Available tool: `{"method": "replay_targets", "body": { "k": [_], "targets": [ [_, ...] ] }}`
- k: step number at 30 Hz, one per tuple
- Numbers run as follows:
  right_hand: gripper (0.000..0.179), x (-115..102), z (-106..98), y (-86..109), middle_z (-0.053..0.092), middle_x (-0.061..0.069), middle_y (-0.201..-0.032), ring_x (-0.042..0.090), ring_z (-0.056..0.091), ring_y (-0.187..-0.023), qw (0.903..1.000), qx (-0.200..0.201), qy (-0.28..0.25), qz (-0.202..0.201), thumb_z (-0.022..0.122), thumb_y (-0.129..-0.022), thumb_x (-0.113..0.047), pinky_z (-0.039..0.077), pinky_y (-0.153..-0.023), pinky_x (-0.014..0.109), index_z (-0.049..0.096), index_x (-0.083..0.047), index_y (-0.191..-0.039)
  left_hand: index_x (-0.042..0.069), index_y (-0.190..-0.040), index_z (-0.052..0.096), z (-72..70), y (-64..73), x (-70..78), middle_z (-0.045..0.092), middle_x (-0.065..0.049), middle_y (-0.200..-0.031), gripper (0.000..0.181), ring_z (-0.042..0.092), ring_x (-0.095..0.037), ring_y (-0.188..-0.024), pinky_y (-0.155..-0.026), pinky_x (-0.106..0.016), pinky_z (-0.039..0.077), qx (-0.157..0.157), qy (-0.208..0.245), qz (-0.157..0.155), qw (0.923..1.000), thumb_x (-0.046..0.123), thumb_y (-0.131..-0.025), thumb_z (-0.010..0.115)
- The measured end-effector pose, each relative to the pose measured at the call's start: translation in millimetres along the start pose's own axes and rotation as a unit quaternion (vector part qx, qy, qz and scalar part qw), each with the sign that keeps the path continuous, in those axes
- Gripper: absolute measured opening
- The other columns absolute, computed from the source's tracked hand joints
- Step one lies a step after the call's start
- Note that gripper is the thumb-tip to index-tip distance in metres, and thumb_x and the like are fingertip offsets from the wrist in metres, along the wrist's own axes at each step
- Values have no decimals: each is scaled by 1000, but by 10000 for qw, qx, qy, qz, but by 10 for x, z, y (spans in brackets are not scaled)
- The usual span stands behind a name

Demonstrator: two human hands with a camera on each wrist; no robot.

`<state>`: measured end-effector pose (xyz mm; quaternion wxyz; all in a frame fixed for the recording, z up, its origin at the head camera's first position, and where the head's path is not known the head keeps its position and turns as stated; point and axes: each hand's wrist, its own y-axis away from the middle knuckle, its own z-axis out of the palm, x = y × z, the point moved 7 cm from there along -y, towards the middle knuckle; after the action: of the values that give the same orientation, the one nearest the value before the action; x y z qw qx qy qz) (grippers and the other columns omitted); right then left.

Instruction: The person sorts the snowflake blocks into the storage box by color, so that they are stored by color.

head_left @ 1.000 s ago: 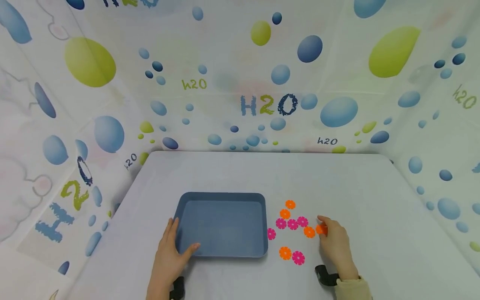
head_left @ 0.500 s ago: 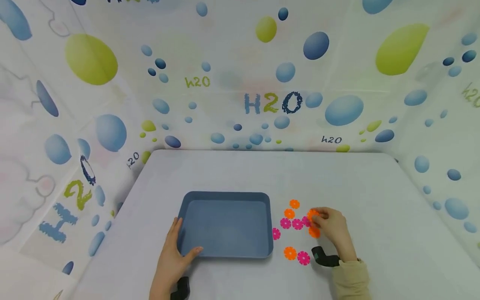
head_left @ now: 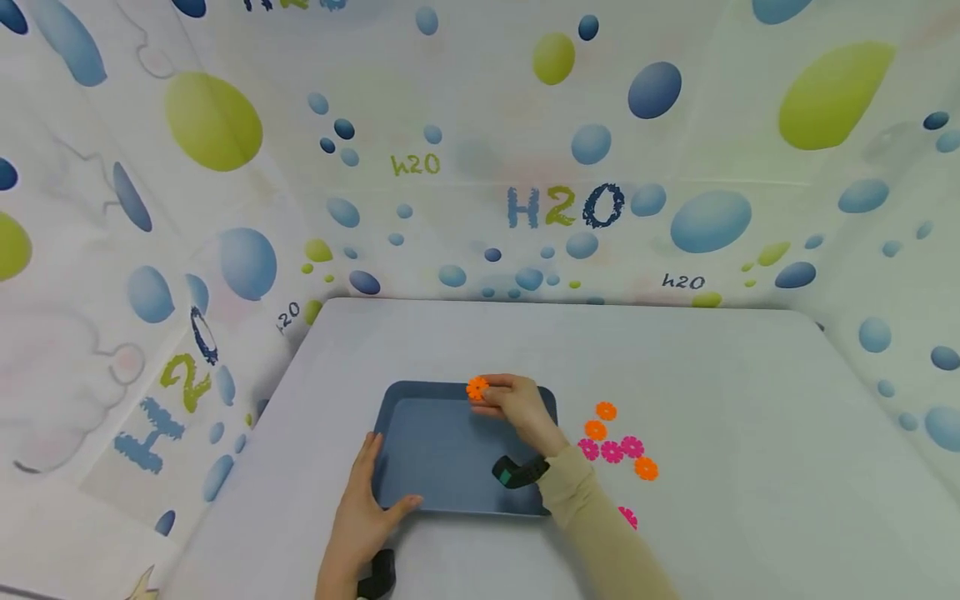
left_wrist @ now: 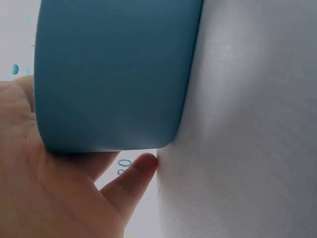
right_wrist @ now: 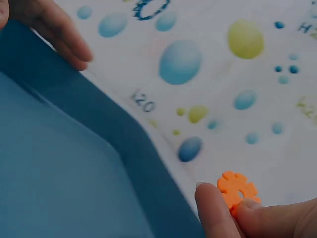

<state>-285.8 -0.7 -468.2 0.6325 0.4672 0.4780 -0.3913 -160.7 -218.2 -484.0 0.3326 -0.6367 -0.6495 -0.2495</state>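
A blue-grey rectangular tray [head_left: 442,458] lies on the white table. Along its left wall and near corner, my left hand [head_left: 363,510] rests with fingers straight and thumb spread at the near rim. In the left wrist view that hand's palm [left_wrist: 54,193] lies beside the tray's outer wall [left_wrist: 116,79]. Over the tray's far edge, my right hand [head_left: 521,412] pinches an orange flower-shaped plastic disc [head_left: 476,388]. In the right wrist view, thumb and finger grip the notched disc [right_wrist: 233,186] by its edge, above the tray's rim.
Right of the tray lie several loose discs, among them an orange disc [head_left: 646,468] and a pink disc [head_left: 612,452]. Another pink disc [head_left: 628,517] is partly covered by the right sleeve [head_left: 600,525]. A patterned curtain [head_left: 450,167] surrounds the table.
My right hand has picked up the rightmost orange disc and carried it left, past the other discs, to over the tray. The left hand stays at the tray. The head view has shifted slightly.
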Motion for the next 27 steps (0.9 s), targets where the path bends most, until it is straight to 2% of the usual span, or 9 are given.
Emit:
{"method": "replay_targets", "body": {
  "k": [3, 7, 12, 19, 23, 27],
  "targets": [
    [38, 102, 229, -105, 56, 35, -126, 37, 68, -104, 9994, -29, -221, 249, 50, -96, 5, 58, -85, 36, 45, 13, -133, 0, -152, 23, 9, 2, 16, 17, -27, -159, 104, 21, -51, -143, -109, -66, 28, -7, -80, -37, 10000, 34, -74, 83],
    [35, 226, 497, -198, 60, 36, -118, 37, 71, -94, 9977, 66, -422, 518, 54, -95, 6, 60, -78, 35, 42, 15, -127, 1, -152, 23, 12, 6, 45, 16, -25, -160, 105, 22, -49, -143, -109, -65, 29, -76, -123, -116, 9998, 37, -74, 83],
    [29, 365, 751, -275, 67, 35, -103, 35, 74, -81, 9967, 485, -401, 509, 58, -92, 6, 61, -69, 34, 44, 12, -117, 3, -153, 23, 38, 3, 80, 16, -24, -160, 105, 21, -48, -144, -109, -65, 29, -164, -50, -85, 9998, 40, -75, 82],
    [24, 435, 930, -313, 71, 31, -89, 34, 74, -73, 9941, 1005, -308, 270, 64, -90, 1, 60, -62, 31, 48, 9, -107, 4, -153, 24, 43, 19, 75, 16, -23, -160, 107, 22, -47, -144, -108, -64, 32, -170, -22, -98, 9998, 40, -72, 84],
    [24, 423, 966, -325, 71, 30, -89, 33, 74, -74, 9947, 977, -164, 260, 64, -91, 0, 60, -62, 31, 50, 10, -107, 4, -153, 24, 17, 21, 53, 16, -23, -161, 106, 22, -47, -144, -107, -64, 33, -123, -15, -128, 9998, 39, -73, 84],
    [23, 398, 996, -325, 72, 27, -90, 31, 74, -75, 9965, 747, 174, 326, 63, -91, 0, 60, -64, 30, 52, 9, -109, 5, -154, 23, -8, 22, 18, 15, -22, -161, 105, 22, -48, -144, -106, -65, 34, -126, -14, -177, 9998, 39, -74, 83]
  ]
}}
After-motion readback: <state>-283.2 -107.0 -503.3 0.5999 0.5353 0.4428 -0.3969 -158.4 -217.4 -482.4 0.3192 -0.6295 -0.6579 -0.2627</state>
